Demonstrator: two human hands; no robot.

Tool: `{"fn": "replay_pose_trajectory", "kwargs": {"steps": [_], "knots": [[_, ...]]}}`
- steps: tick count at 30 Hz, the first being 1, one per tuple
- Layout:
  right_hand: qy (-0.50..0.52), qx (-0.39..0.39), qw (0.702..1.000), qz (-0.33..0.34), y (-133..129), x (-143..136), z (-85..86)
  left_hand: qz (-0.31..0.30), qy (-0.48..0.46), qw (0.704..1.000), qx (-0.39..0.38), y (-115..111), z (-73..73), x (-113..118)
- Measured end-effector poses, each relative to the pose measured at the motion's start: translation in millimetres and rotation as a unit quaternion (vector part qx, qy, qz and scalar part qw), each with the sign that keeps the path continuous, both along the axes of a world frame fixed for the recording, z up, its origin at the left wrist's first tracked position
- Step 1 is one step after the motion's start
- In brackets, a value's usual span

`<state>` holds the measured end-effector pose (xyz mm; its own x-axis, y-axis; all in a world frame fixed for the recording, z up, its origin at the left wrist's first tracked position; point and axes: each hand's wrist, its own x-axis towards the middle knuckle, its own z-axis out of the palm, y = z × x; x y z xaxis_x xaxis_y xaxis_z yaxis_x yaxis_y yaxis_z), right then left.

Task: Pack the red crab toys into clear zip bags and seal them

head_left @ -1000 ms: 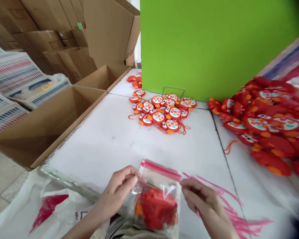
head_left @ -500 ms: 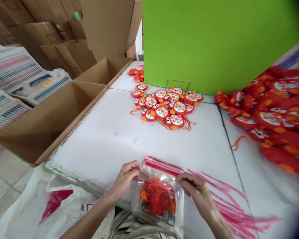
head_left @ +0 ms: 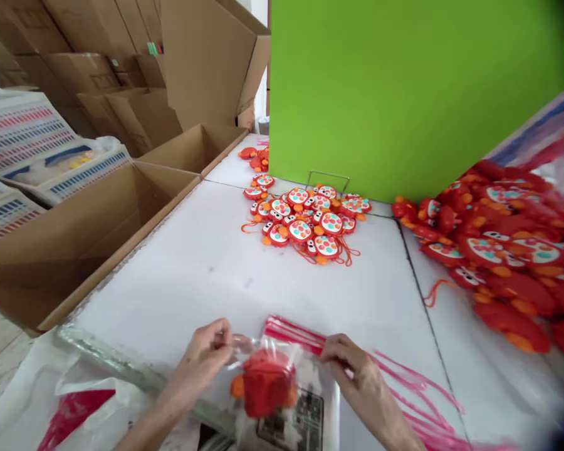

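Observation:
A clear plastic bag (head_left: 289, 354) holds a red toy (head_left: 269, 382) with orange feet, at the table's front edge. My left hand (head_left: 211, 351) is closed in a pinch on the bag's upper left side. My right hand (head_left: 352, 369) is also closed, pinching near the right end of a pink zip strip (head_left: 294, 334). Below and to the right of the toy lie clear zip bags with a black printed box (head_left: 305, 410). Whether my right fingers grip the toy's bag or one underneath is unclear.
Red toys with dotted white backs (head_left: 301, 230) lie in a group mid-table; a larger heap (head_left: 498, 250) is at right. Pink strips (head_left: 418, 388) lie beside my right hand. An open carton (head_left: 89, 232) borders the table at left. A green panel (head_left: 380, 94) stands behind.
The bagged toy has shifted left relative to the pink strip, baring the printed box beneath. My left hand has moved left with the bag. The whole view has tilted slightly upward.

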<state>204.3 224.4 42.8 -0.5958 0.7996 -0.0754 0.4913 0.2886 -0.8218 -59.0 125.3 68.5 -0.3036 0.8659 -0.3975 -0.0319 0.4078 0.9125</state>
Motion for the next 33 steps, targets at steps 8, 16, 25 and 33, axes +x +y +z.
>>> {"fn": "replay_pose_trajectory", "kwargs": {"steps": [8,16,25,33], "knots": [[-0.054,0.121,0.986,-0.099,103,-13,-15.9,0.364,0.358,0.815,0.273,17,84.6,-51],[-0.051,0.1,0.979,-0.168,171,-72,-25.0,-0.21,0.418,0.835,0.29,12,-98.6,71],[0.167,-0.197,0.938,-0.23,153,-34,-2.0,-0.057,0.586,0.696,0.412,35,-134.5,119],[0.344,-0.383,0.83,-0.217,89,-7,10.6,-0.23,0.571,0.729,0.299,28,-105.4,110]]}}
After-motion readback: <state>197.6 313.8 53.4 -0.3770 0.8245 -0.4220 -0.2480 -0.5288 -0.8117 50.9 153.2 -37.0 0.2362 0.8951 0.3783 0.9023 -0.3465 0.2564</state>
